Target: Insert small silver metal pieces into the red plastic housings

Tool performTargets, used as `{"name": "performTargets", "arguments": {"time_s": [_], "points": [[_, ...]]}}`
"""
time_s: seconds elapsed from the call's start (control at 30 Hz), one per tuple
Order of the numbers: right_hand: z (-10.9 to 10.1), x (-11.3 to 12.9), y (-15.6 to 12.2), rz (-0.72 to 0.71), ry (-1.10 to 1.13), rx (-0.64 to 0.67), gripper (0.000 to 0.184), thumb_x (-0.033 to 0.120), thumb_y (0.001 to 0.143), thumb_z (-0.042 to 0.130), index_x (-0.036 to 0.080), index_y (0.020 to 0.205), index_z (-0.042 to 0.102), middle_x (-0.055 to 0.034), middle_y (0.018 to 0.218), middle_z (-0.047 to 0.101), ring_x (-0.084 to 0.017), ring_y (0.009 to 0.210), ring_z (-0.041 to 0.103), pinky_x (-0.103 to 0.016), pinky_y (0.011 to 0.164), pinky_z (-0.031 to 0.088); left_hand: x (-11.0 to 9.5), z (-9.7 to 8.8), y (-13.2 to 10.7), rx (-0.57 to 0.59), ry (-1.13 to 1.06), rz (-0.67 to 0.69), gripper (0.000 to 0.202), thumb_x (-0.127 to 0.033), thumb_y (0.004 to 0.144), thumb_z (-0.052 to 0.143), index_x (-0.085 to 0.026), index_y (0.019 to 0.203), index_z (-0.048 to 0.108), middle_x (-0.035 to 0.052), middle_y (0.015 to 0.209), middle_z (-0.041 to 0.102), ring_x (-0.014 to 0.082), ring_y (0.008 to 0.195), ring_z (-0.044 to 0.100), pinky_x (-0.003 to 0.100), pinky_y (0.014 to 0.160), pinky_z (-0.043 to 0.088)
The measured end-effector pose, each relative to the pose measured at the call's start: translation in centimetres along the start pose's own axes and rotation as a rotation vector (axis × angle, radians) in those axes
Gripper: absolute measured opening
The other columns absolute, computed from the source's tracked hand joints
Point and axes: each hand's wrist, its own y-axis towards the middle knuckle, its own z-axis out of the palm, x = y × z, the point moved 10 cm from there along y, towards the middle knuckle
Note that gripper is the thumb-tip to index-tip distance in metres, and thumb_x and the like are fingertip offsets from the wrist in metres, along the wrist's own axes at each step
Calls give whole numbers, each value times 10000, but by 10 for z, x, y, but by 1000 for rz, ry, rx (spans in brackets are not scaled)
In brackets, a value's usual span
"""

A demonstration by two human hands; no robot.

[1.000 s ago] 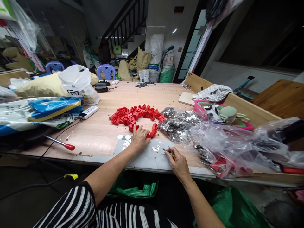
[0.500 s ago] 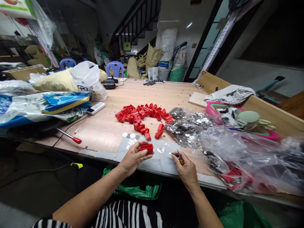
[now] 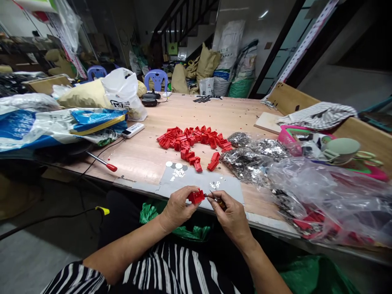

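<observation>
Both hands have drawn back off the table's near edge — left hand [image 3: 177, 209] pinching a red plastic piece [image 3: 196, 197], right hand [image 3: 232, 215] closed on a thin tool [image 3: 215, 197] whose tip meets it.

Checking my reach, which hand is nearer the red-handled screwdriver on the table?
Left. The left hand is nearer the red-handled screwdriver, which lies up and to its left; the right hand sits farther right.
</observation>
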Motion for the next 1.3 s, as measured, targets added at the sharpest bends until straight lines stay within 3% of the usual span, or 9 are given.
{"name": "performTargets", "arguments": {"time_s": [0.23,0.67,0.9,1.07,1.2,1.3], "points": [[13,13,-2,-80,-64,96,102,209,871,506,219,887,607,-28,815,664,-163,680,613,-267,670,459,-17,-1,-6,-33,10,138,256,-131,795,575,-195,1043,581,60,1014,691,173,948,654,307,862,518],[18,18,-6,-74,-111,232,119,146,861,492,210,878,591,-28,851,647,-172,763,601,-277,696,432,-14,2,-16,-75,56,175,298,-137,768,644,-190,1056,587,62,1007,705,185,917,666,315,829,535],[21,15,-8,-39,-76,276,108,188,870,497,215,874,601,-29,845,641,-174,770,590,-281,697,423,-17,7,-22,-78,46,205,289,-131,769,642,-181,1049,587,61,969,704,184,916,662,315,826,537],[24,2,-12,57,155,310,202,336,894,491,200,846,633,-30,804,603,-167,746,561,-274,674,427,-12,3,-26,-128,-1,167,302,-144,770,656,-191,1061,588,58,1004,705,170,939,664,302,847,536],[19,-19,-14,180,346,241,249,402,872,514,189,947,619,-33,865,601,-178,828,560,-276,713,436,-13,-1,-28,-142,-4,167,291,-153,776,654,-195,1056,589,60,1019,702,171,951,661,305,849,536],[19,-27,-16,218,349,205,232,415,847,553,193,911,584,-11,834,575,-156,783,531,-263,703,422,-17,-1,-28,-142,-9,208,286,-136,781,641,-197,1055,587,56,1005,702,171,958,654,314,859,533]]}}
